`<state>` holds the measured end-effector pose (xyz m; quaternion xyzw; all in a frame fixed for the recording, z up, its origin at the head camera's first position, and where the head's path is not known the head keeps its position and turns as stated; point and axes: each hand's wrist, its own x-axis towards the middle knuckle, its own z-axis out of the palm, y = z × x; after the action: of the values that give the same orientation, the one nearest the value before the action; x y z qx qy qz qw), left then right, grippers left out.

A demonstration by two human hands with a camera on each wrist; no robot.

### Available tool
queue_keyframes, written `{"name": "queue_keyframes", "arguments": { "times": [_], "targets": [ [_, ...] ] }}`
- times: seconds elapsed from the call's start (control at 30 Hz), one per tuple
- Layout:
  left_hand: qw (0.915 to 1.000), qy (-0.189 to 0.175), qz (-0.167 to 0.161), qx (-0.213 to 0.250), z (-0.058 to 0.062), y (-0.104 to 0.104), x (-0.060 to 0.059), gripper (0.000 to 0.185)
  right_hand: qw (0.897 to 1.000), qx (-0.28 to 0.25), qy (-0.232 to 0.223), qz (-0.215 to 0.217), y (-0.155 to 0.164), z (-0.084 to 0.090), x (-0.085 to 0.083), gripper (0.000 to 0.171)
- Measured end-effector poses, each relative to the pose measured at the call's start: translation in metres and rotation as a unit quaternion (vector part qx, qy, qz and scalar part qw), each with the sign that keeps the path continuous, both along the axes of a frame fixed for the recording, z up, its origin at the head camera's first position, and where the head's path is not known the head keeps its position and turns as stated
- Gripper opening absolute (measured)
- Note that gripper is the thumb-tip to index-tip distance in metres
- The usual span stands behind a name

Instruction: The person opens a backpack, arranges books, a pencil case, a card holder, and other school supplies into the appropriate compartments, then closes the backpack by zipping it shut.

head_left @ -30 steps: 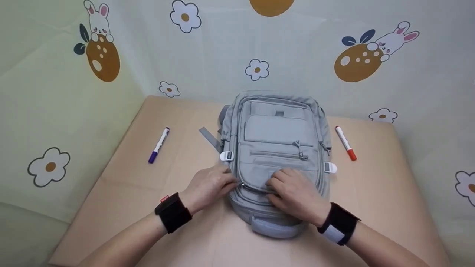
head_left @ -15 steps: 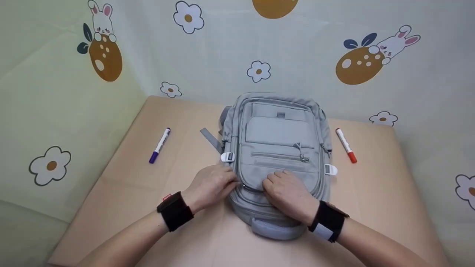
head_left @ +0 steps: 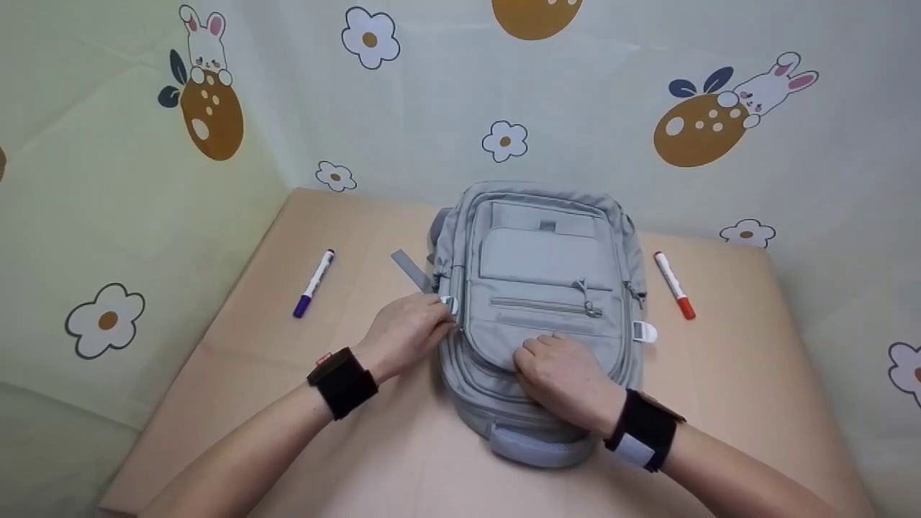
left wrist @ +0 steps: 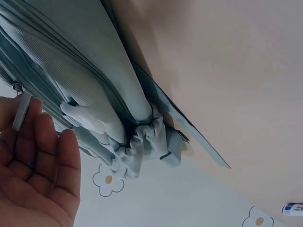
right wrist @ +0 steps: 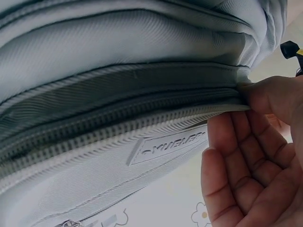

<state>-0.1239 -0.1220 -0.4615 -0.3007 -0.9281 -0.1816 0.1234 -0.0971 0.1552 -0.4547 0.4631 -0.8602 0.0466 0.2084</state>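
A grey backpack lies on its back, its padded handle toward me. At its left side my left hand pinches a flat zipper pull between thumb and forefinger; the metal slider shows just above them. My right hand grips the backpack's front-pocket edge near the middle. In the right wrist view thumb and fingers pinch that edge, with parted zipper teeth running along it. A rubber label is on the pocket's face.
A purple-capped marker lies left of the backpack and a red-capped marker right of it. White buckles stick out at the bag's sides, and a loose strap lies at its left. Patterned cloth walls border the table.
My left hand has slid the zipper pull up along the bag's left side, away from me. The right hand has shifted its grip slightly left and stays at the pocket edge.
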Motion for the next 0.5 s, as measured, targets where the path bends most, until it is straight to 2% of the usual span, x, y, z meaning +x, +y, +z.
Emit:
{"name": "queue_keyframes", "arguments": {
  "times": [0.27,0.5],
  "targets": [
    [0.9998,0.004,0.011,-0.015,0.002,0.001,-0.015,0.010,1.000,-0.005,-0.016,0.003,0.001,0.001,0.000,0.016],
    [0.9992,0.024,0.026,-0.021,0.004,0.003,-0.036,0.012,1.000,-0.008,-0.015,0.000,0.001,0.000,0.000,0.017]
  ]
}}
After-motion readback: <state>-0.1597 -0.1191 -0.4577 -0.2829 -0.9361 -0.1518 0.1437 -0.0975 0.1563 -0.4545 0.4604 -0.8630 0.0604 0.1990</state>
